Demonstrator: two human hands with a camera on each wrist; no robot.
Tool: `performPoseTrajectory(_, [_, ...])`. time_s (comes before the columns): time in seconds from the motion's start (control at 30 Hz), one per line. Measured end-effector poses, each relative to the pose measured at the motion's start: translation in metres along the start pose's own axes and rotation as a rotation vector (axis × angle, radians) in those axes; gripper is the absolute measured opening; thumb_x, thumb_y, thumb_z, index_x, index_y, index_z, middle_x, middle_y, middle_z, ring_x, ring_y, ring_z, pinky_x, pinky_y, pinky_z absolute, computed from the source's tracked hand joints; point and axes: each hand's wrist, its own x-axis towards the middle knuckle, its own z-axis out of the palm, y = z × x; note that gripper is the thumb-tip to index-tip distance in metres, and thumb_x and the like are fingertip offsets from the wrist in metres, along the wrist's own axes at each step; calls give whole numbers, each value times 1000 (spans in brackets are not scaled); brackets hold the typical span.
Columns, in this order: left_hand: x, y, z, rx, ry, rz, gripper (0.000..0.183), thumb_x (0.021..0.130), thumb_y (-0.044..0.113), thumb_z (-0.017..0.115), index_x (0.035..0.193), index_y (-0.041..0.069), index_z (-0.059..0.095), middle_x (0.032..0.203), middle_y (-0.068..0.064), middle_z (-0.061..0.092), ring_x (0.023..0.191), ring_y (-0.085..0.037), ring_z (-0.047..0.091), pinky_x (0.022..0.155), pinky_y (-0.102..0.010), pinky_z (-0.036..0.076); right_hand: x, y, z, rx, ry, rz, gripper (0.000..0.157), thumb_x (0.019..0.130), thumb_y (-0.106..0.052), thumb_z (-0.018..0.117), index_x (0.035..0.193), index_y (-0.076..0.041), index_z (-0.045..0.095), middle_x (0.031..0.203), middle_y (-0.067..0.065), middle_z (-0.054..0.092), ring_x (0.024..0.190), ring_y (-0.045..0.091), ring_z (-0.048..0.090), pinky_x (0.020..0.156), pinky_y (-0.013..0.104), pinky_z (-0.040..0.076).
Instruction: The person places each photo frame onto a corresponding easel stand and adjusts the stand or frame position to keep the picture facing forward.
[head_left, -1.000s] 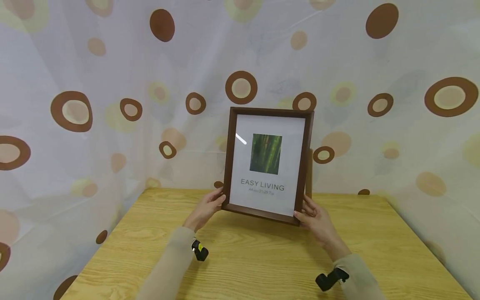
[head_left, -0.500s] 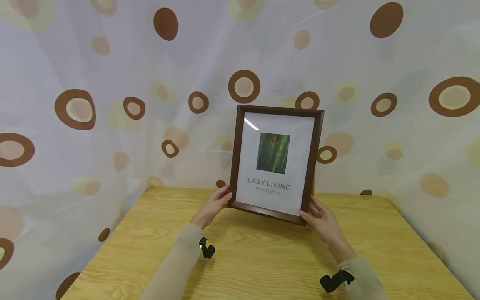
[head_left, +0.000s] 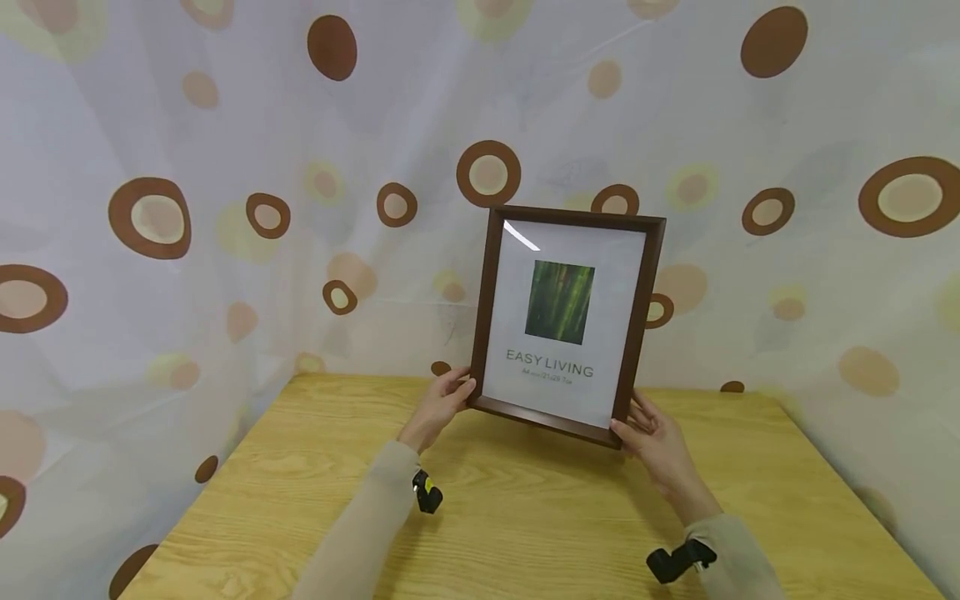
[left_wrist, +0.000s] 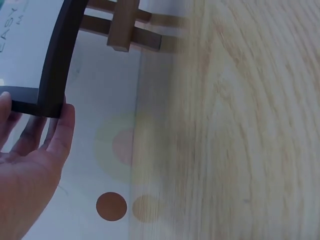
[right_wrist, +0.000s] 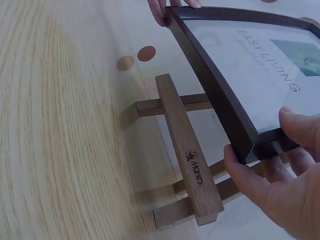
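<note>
Both hands hold a dark brown picture frame (head_left: 567, 327) above the table, upright but tilted, its right side lower. Behind the glass is a white sheet with a green picture and the words "EASY LIVING". My left hand (head_left: 438, 408) grips the lower left corner, thumb in front and fingers behind. At the lower right corner, my right hand (head_left: 663, 454) pinches the border the same way. A small wooden easel (right_wrist: 187, 155) stands behind the frame, its front ledge showing in both wrist views; the head view hides it. The frame's bottom edge appears apart from the ledge.
The wood-grain table (head_left: 487, 517) spreads beneath both arms. A white curtain (head_left: 390, 100) with brown and beige circles hangs behind it and along both sides. Black wrist cameras (head_left: 681, 560) sit on the sleeves.
Both hands have carried the picture frame to the right and slightly up. In the head view, the easel edge that showed at the frame's right side is now covered.
</note>
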Motion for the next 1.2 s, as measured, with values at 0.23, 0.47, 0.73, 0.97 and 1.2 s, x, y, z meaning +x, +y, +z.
performPoseTrajectory(0.23, [4,2,9,25,7,22,52,92,29,53,138,10,39,137,-10,41,119,-23,45,93,-35,43,-1,-1,-8,-16,16,9,74,88,-9,59,146,-9,14,141,23,28,102,0,52,76,25,50])
performPoseTrajectory(0.47, [9,4,15,-8,-9,20,49,92,23,53,137,8,40,135,-10,42,115,-22,48,91,-34,44,0,-1,-16,-56,19,3,74,88,-12,60,146,-10,14,142,22,27,105,-1,50,78,26,50])
performPoseTrajectory(0.73, [16,0,25,-48,-58,18,47,95,12,48,139,3,34,136,-16,39,119,-27,44,94,-39,41,0,1,-25,-44,35,1,74,88,-10,60,145,-5,13,143,24,24,114,9,46,79,24,49])
performPoseTrajectory(0.97, [25,3,38,-87,-83,15,45,95,5,44,138,-1,32,138,-17,37,123,-26,40,96,-31,39,-3,1,-32,-30,61,33,77,89,-10,58,145,-7,6,145,22,18,128,37,25,79,20,48])
performPoseTrajectory(1.2, [28,4,45,4,-62,5,46,95,7,45,139,2,33,138,-16,37,123,-26,39,98,-34,37,-2,1,-36,-55,86,42,77,89,-13,59,146,-9,7,145,21,19,128,37,24,76,18,48])
